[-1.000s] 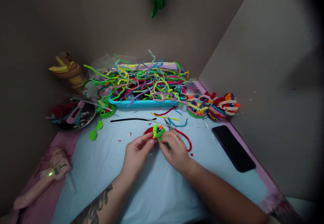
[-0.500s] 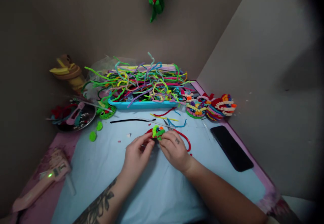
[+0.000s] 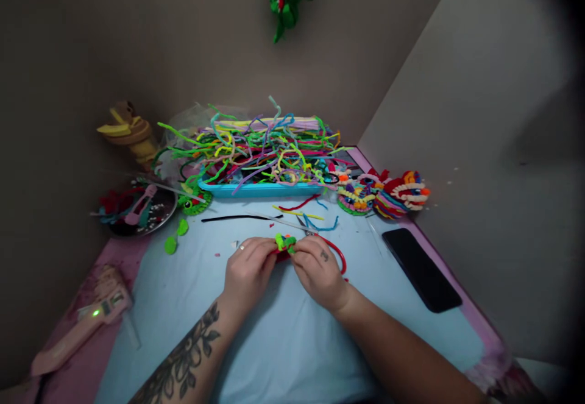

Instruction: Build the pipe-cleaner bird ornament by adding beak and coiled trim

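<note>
Between my hands is a small pipe-cleaner figure (image 3: 284,243) in lime green, darker green and red, with a dot of orange. My left hand (image 3: 249,270) pinches it from the left side, the fingers closed. From the right, the closed fingers of my right hand (image 3: 317,270) grip its darker green part. Much of the figure is hidden by my fingers. Scissors with red handles (image 3: 342,256) lie just behind my right hand, partly covered by it. Short red, yellow and blue pipe-cleaner pieces (image 3: 322,226) lie behind them.
A blue tray (image 3: 265,191) heaped with pipe cleaners stands at the back. On the right lie a black phone (image 3: 421,270) and colourful pipe-cleaner figures (image 3: 397,194). To the left are a metal bowl (image 3: 171,209), a green figure (image 3: 194,202) and a pink glue gun (image 3: 82,331) with a lit green light.
My left hand has rolled over, its back now turned more upward with a ring showing. The figure has tilted between my fingers and sits slightly lower. The view has shifted a little.
</note>
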`<action>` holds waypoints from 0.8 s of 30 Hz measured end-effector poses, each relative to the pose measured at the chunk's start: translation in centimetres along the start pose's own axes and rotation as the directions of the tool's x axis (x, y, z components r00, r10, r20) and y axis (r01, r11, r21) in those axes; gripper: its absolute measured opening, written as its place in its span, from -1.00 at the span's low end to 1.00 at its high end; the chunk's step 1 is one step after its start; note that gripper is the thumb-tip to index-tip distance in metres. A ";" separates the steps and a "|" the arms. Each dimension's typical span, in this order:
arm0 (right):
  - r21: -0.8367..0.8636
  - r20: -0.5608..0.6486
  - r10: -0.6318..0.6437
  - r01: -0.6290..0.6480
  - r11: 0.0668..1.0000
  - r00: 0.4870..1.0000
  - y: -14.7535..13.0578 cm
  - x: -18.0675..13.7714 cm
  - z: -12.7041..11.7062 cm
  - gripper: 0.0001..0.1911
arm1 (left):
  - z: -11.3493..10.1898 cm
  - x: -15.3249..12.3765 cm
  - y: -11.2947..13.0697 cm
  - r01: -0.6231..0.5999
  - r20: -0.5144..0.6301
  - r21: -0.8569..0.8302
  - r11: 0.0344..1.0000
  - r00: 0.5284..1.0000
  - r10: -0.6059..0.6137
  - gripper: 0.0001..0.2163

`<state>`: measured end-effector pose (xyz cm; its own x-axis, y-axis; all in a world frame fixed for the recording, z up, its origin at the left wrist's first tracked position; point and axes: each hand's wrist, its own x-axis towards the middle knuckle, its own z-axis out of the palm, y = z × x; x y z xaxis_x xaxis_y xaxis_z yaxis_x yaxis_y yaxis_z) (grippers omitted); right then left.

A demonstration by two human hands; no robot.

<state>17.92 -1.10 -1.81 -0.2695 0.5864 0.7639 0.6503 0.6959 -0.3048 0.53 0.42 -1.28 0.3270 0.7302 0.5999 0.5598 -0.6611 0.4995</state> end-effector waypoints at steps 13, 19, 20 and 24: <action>0.039 0.000 0.057 -0.057 0.998 0.998 0.2 -0.1 0.1 -0.81 | -0.5 0.0 -0.1 -0.005 0.023 0.008 1.000 1.000 0.005 -0.89; 0.040 0.008 0.130 -0.131 0.991 0.991 0.1 0.2 0.3 -0.77 | -0.7 0.0 0.0 -0.004 0.011 0.038 0.999 1.000 0.003 -0.88; 0.028 0.010 0.137 -0.138 0.990 0.990 0.1 0.2 0.3 -0.77 | -0.7 -0.1 0.0 0.001 0.009 0.044 0.999 1.000 -0.001 -0.88; -0.005 0.029 0.148 -0.148 0.989 0.989 0.0 0.3 0.2 -0.83 | -0.6 -0.2 -0.2 0.007 0.005 0.060 0.998 1.000 -0.008 -0.88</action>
<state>17.74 -0.82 -1.70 -0.1907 0.6946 0.6936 0.6865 0.5995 -0.4116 -0.08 0.31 -1.12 0.3266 0.7361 0.5929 0.6072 -0.6441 0.4653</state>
